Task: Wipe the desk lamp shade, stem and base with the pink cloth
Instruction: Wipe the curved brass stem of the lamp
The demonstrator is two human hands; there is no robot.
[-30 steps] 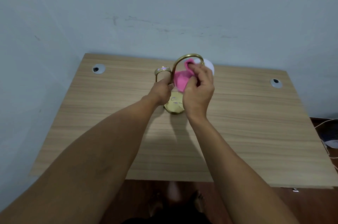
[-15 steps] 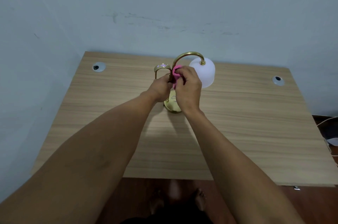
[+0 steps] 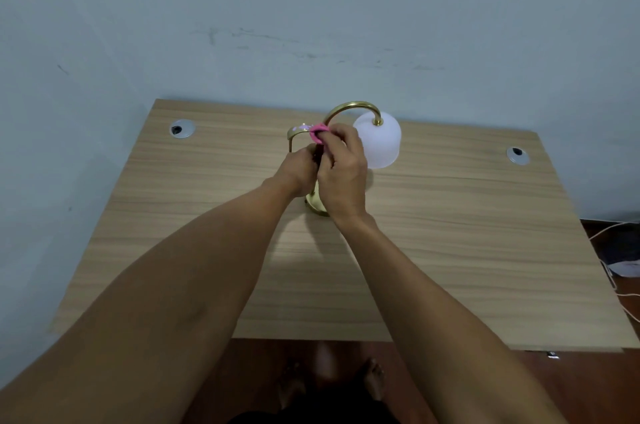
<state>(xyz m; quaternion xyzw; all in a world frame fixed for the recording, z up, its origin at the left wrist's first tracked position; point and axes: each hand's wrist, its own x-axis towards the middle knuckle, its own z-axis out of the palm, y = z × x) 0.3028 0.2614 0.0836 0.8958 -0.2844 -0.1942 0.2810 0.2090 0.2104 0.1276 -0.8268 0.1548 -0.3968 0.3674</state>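
Desk lamp, brass, upright near back centre of wooden counter: curved stem, white shade hanging at right, round base partly hidden behind wrists. Pink cloth bunched against stem, pinched in right hand. Left hand closed around stem just below. Two cable grommets at back corners.
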